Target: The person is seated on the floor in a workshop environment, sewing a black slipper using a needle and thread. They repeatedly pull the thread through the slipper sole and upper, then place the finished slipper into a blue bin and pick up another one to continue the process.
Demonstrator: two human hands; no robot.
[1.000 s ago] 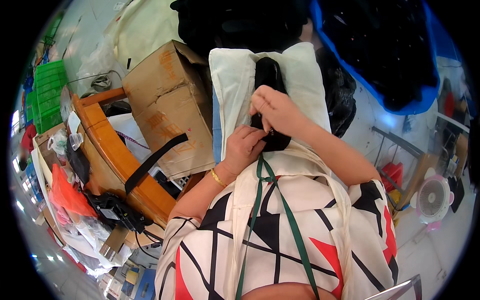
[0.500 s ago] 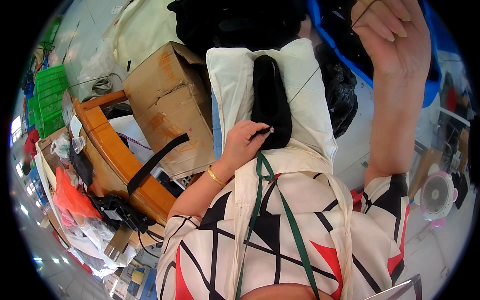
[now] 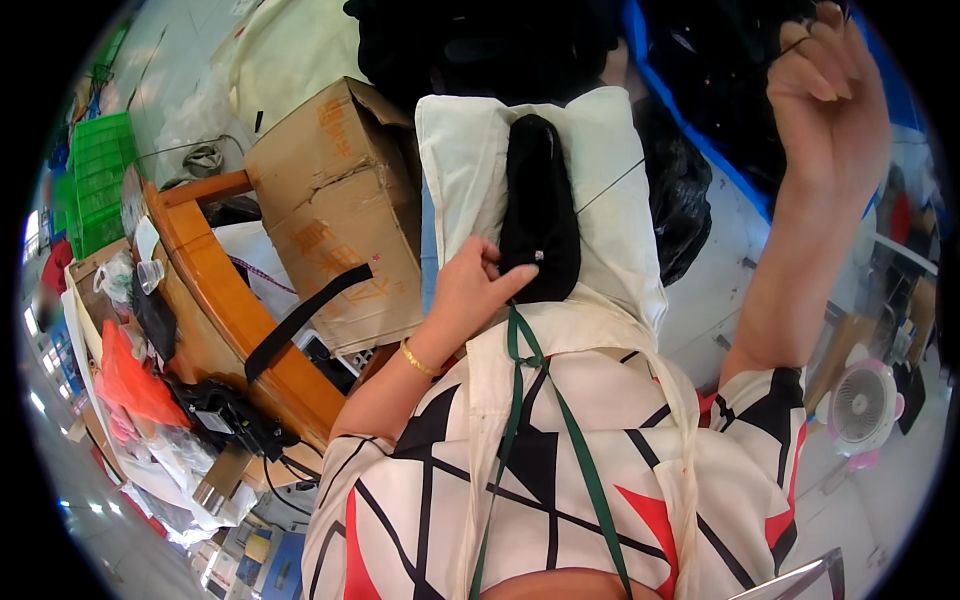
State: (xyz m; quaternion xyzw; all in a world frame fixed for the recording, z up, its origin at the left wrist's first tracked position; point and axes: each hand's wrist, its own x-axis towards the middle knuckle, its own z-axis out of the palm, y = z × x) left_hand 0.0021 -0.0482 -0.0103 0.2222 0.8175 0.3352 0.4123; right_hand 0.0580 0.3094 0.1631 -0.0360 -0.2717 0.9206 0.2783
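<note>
A black cloth shoe [image 3: 555, 225] lies on a white cushion [image 3: 610, 215] in front of me, its toe end pointing toward me. A small shiny bead [image 3: 539, 256] sits on the toe. My left hand [image 3: 478, 280] grips the toe from the left side, its thumb pressed on top just below the bead. Far up at the right, my right hand [image 3: 828, 85] is raised with curled fingers pinching a dark thread [image 3: 612, 185]. That thread runs slantwise over the cushion to the shoe. Whether a needle is also between those fingers is too small to tell.
To the left stand a cardboard box [image 3: 330, 220] and a wooden chair frame [image 3: 225, 290] with a black strap [image 3: 300, 320]. A black plastic bag [image 3: 680, 200] and a blue-edged bag [image 3: 700, 125] are on the right. A small fan [image 3: 862, 405] stands farther right.
My right hand has moved outward to the right. My left hand has shifted slightly left; the toe fabric it pinched up now lies flatter, with the bead uncovered.
</note>
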